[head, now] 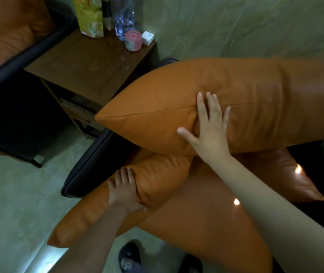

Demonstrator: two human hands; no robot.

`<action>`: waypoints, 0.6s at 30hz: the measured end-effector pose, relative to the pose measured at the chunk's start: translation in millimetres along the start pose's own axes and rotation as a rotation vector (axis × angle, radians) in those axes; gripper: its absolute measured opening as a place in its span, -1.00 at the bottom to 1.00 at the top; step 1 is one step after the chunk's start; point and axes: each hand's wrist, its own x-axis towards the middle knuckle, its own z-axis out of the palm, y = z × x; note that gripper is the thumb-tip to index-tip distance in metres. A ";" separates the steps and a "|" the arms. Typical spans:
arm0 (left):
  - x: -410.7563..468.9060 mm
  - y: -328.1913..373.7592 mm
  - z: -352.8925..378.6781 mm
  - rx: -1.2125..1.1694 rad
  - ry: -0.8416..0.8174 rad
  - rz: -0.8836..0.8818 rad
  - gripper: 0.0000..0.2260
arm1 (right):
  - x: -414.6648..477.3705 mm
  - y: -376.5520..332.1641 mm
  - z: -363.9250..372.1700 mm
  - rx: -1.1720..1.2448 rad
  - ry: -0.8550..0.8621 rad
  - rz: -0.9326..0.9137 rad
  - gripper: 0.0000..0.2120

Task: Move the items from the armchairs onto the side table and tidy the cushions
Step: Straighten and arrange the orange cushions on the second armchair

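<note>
A big orange leather back cushion (pixel 255 99) stands on its edge in the near armchair (pixel 90 170). My right hand (pixel 210 127) lies flat on its front face with the fingers spread. Below it a smaller orange cushion (pixel 161 180) rests on the seat cushion (pixel 196 233); my left hand (pixel 123 192) grips its near edge. On the brown side table (pixel 90 64) stand a yellow packet (pixel 89 16), a clear bottle (pixel 122 16), a pink cylinder (pixel 133 40) and a small white cube (pixel 147 38).
A second armchair (pixel 9 56) with orange cushions and a dark frame stands left of the side table. The floor (pixel 15 190) is pale green tile, and a tiled wall (pixel 246 26) runs behind. A dark slipper (pixel 129 257) shows at the bottom.
</note>
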 end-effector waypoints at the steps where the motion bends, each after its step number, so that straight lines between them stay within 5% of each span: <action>1: 1.6 -1.2 0.7 -0.012 0.010 0.007 0.29 | -2.4 1.8 2.7 -0.030 -0.051 -0.026 -0.01; 4: 2.9 -6.0 4.7 -0.060 0.073 0.030 0.24 | 6.6 6.5 4.8 -0.065 -0.129 -0.069 0.17; 10: 10.2 -23.1 0.6 -0.142 0.191 0.075 0.03 | 66.8 5.0 4.8 -0.043 -0.120 -0.060 0.15; 14: 14.7 -27.9 -6.9 -0.204 0.188 0.056 0.01 | 131.1 -11.7 1.6 -0.198 -0.022 0.003 0.02; 18: 16.2 -33.2 -10.7 -0.275 0.184 -0.008 0.01 | 168.5 -48.6 15.8 -0.298 0.171 0.175 -0.30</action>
